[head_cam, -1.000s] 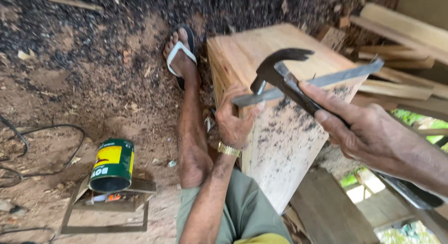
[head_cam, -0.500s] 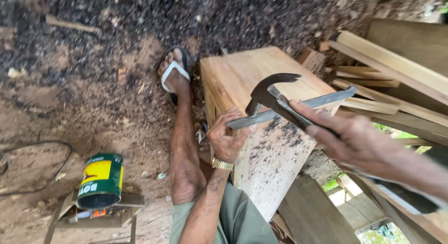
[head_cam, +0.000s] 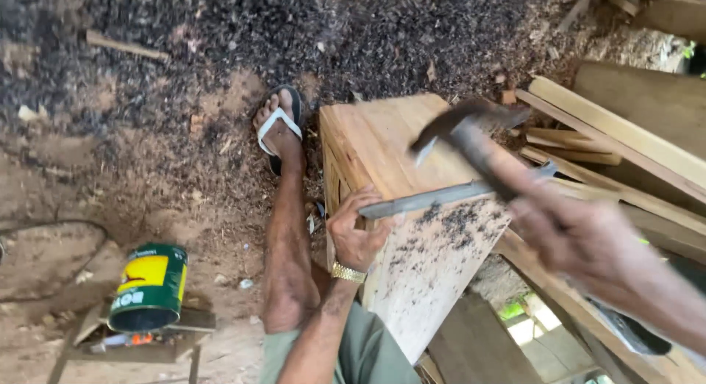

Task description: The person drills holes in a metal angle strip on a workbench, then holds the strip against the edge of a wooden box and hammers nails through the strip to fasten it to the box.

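My left hand [head_cam: 358,233] grips one end of a flat grey metal blade [head_cam: 434,198] and holds it across the top of a pale wooden box [head_cam: 412,230] speckled with dark spots. My right hand [head_cam: 581,241], blurred by motion, is closed on the handle of a dark claw hammer [head_cam: 471,130] whose head hangs just above the blade and the box. My bare leg and foot in a white-strapped sandal [head_cam: 279,127] rest on the ground left of the box.
A green and yellow tin can [head_cam: 149,287] stands on a small wooden frame at lower left. Wooden planks [head_cam: 625,141] are stacked to the right. Dark wood shavings [head_cam: 294,38] cover the dirt ground behind, with a cable at far left.
The hammer has swung over the blade, and my right hand now shows motion blur. My left hand keeps the blade on the box. The camera view shifted slightly.
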